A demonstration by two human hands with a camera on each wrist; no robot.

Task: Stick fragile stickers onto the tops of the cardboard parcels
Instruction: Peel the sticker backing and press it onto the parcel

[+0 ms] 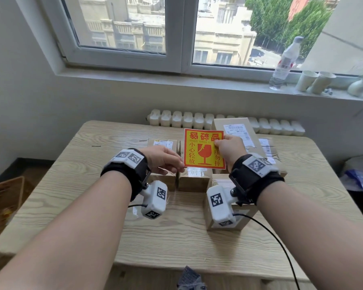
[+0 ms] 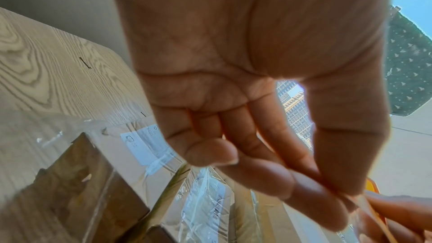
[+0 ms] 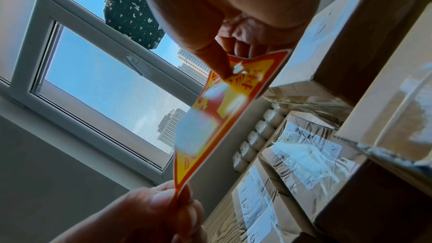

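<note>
A red and yellow fragile sticker [image 1: 204, 149] with a broken-glass symbol hangs in the air above the parcels. My left hand [image 1: 166, 160] pinches its lower left corner between thumb and fingers. My right hand [image 1: 228, 148] pinches its upper right edge. In the right wrist view the sticker [image 3: 224, 114] stretches between both hands, glossy and slightly bent. Several cardboard parcels stand on the wooden table [image 1: 76, 185]: a small one [image 1: 194, 180] directly under the sticker, one [image 1: 162, 144] at its left, a nearer one [image 1: 228, 214] below my right wrist, and a tall one [image 1: 233, 130] behind.
A white radiator [image 1: 189, 119] runs behind the table. On the window sill stand a plastic bottle [image 1: 284, 63] and paper cups [image 1: 314, 81]. A black cable [image 1: 277, 243] trails from my right wrist over the table's front. A brown object [image 1: 4, 199] sits at the left.
</note>
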